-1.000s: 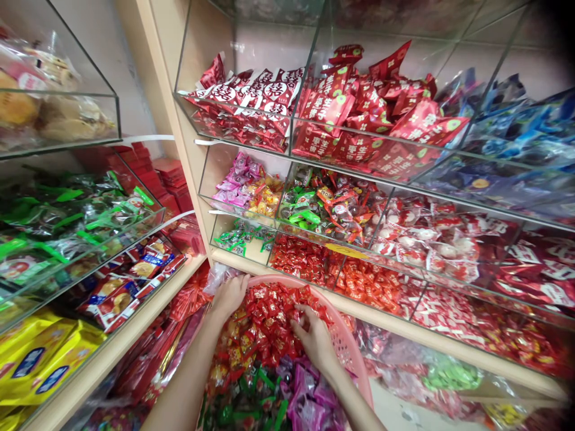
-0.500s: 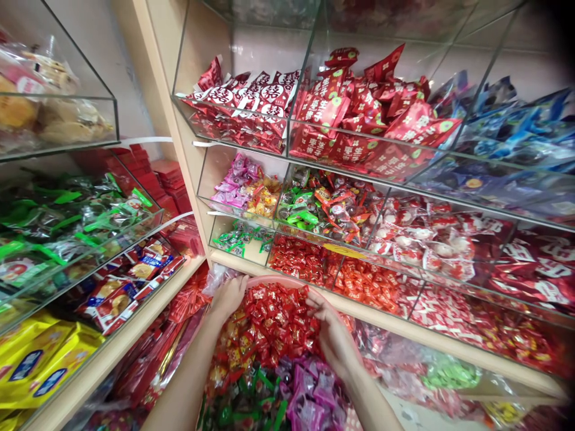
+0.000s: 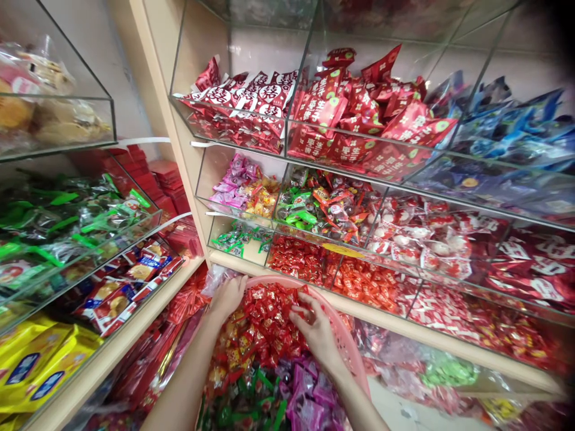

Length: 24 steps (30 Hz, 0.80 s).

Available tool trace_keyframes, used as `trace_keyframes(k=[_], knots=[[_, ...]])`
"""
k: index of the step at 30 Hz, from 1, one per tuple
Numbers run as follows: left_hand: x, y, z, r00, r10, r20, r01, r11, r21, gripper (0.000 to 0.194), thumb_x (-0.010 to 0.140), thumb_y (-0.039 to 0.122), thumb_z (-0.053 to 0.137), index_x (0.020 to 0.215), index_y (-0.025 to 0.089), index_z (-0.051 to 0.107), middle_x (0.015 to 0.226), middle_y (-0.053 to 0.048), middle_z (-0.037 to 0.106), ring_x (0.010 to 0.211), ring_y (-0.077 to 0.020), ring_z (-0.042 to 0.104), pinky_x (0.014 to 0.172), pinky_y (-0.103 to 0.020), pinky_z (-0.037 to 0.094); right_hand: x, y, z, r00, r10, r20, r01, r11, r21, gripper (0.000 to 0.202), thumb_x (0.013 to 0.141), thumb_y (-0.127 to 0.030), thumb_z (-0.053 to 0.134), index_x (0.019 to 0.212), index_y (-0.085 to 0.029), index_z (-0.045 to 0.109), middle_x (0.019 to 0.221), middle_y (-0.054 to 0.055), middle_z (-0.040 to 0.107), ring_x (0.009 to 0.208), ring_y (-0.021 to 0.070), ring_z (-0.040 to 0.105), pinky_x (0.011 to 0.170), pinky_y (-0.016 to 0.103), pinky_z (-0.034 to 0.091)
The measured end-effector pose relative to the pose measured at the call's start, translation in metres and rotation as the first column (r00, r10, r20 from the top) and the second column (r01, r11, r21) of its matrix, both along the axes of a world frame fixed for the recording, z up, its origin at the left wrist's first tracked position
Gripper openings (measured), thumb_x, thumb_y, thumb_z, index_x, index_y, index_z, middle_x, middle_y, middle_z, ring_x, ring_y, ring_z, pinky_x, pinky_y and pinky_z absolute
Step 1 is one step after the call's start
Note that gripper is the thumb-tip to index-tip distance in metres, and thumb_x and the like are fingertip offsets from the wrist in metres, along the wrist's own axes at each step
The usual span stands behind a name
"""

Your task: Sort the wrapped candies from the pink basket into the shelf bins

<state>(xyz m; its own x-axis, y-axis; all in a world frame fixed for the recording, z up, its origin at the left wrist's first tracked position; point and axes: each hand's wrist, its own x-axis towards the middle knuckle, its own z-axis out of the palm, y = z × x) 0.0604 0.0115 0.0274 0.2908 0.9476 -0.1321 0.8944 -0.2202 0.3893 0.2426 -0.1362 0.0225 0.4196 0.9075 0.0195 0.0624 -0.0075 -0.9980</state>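
A pink plastic basket (image 3: 353, 341) is heaped with wrapped sweets. Red-wrapped candies (image 3: 272, 320) lie at its far side, orange-yellow packets (image 3: 231, 344) at the left, green and dark packets (image 3: 251, 398) at the near side, and purple packets (image 3: 308, 395) at the near right. My left hand (image 3: 228, 294) grips the basket's far left rim, its fingertips curled over the edge. Over the right part of the red candies is my right hand (image 3: 314, 326), fingers apart and slightly bent, touching or just above them. I see nothing held in it.
Clear shelf bins of red snack bags (image 3: 327, 108), blue packets (image 3: 516, 131) and small red candies (image 3: 296, 260) rise just beyond the basket. At the left are bins of green-tipped packets (image 3: 67, 209) and yellow bags (image 3: 38, 365). A wooden shelf edge (image 3: 426, 335) runs along the right.
My right hand has moved left, from the basket's right side onto the red candies, uncovering more of the right rim. My left hand stays on the rim.
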Motion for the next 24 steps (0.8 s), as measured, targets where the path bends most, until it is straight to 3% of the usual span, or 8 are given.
trace_keyframes(k=[3,6,10,11,13,16,20,24], knots=[[0.000,-0.001,0.002,1.000,-0.017,0.016,0.017,1.000,0.007,0.057,0.087,0.049,0.017,0.098,0.017,0.063,0.096,-0.012,0.066,0.093,-0.0225,0.060,0.079,-0.030,0.041,0.001,-0.003,0.012,0.962,-0.062,0.266,0.042,0.996,0.078,0.040,0.075,-0.035,0.057,0.113,-0.022,0.050,0.116,0.009,0.053,0.106,0.0222,0.050,0.090,0.040,0.041],[-0.003,0.000,0.002,0.999,-0.037,0.040,0.037,0.999,0.011,0.059,0.087,0.049,0.015,0.096,0.017,0.063,0.096,-0.013,0.066,0.092,-0.0232,0.061,0.078,-0.031,0.041,0.021,-0.022,0.020,0.842,-0.230,0.488,0.172,0.972,0.162,0.036,0.078,-0.034,0.052,0.112,-0.022,0.051,0.113,0.009,0.053,0.106,0.0225,0.047,0.093,0.043,0.036],[-0.008,0.003,0.001,0.994,-0.051,0.099,0.055,0.998,-0.042,0.058,0.085,0.051,0.017,0.095,0.016,0.063,0.095,-0.013,0.066,0.093,-0.0243,0.060,0.077,-0.030,0.041,0.063,-0.074,0.000,0.720,-0.402,0.566,0.393,0.908,0.145,0.040,0.074,-0.042,0.055,0.107,-0.019,0.054,0.109,0.011,0.053,0.102,0.0251,0.048,0.090,0.044,0.037],[-0.009,0.004,0.000,0.990,-0.057,0.127,0.065,0.996,-0.056,0.057,0.085,0.051,0.019,0.095,0.017,0.063,0.096,-0.013,0.066,0.093,-0.0244,0.060,0.077,-0.030,0.041,0.070,-0.089,-0.009,0.719,-0.432,0.545,0.458,0.884,0.095,0.044,0.071,-0.045,0.057,0.106,-0.019,0.055,0.108,0.011,0.054,0.099,0.0257,0.049,0.085,0.042,0.040],[-0.010,0.006,-0.001,0.976,-0.080,0.205,0.098,0.992,-0.076,0.054,0.084,0.050,0.022,0.095,0.017,0.063,0.098,-0.012,0.066,0.095,-0.0234,0.059,0.080,-0.030,0.041,0.073,-0.116,-0.024,0.796,-0.447,0.407,0.516,0.853,-0.074,0.051,0.067,-0.051,0.058,0.107,-0.019,0.055,0.110,0.011,0.054,0.096,0.0263,0.052,0.076,0.038,0.045],[-0.016,0.010,0.001,0.934,-0.140,0.329,0.178,0.980,-0.089,0.050,0.084,0.047,0.026,0.093,0.015,0.063,0.097,-0.009,0.067,0.092,-0.0211,0.059,0.083,-0.029,0.041,0.057,-0.141,-0.036,0.891,-0.452,0.045,0.446,0.854,-0.267,0.053,0.063,-0.049,0.063,0.110,-0.024,0.056,0.115,0.006,0.056,0.104,0.0261,0.052,0.078,0.033,0.047],[-0.041,0.011,0.021,0.887,-0.128,0.444,0.229,0.956,-0.183,0.046,0.080,0.045,0.039,0.094,0.010,0.064,0.095,-0.007,0.067,0.089,-0.0191,0.058,0.083,-0.028,0.042,0.032,-0.144,-0.038,0.870,-0.438,-0.227,0.358,0.877,-0.319,0.049,0.063,-0.053,0.059,0.104,-0.025,0.062,0.105,0.004,0.064,0.104,0.0278,0.054,0.080,0.037,0.048],[-0.079,-0.009,0.034,0.868,-0.086,0.489,0.232,0.941,-0.247,0.046,0.077,0.049,0.044,0.097,0.014,0.064,0.100,-0.004,0.066,0.094,-0.0185,0.057,0.080,-0.025,0.044,0.029,-0.137,-0.038,0.831,-0.405,-0.383,0.282,0.898,-0.338,0.056,0.066,-0.056,0.052,0.114,-0.027,0.056,0.109,0.004,0.063,0.102,0.0286,0.056,0.080,0.042,0.048]])
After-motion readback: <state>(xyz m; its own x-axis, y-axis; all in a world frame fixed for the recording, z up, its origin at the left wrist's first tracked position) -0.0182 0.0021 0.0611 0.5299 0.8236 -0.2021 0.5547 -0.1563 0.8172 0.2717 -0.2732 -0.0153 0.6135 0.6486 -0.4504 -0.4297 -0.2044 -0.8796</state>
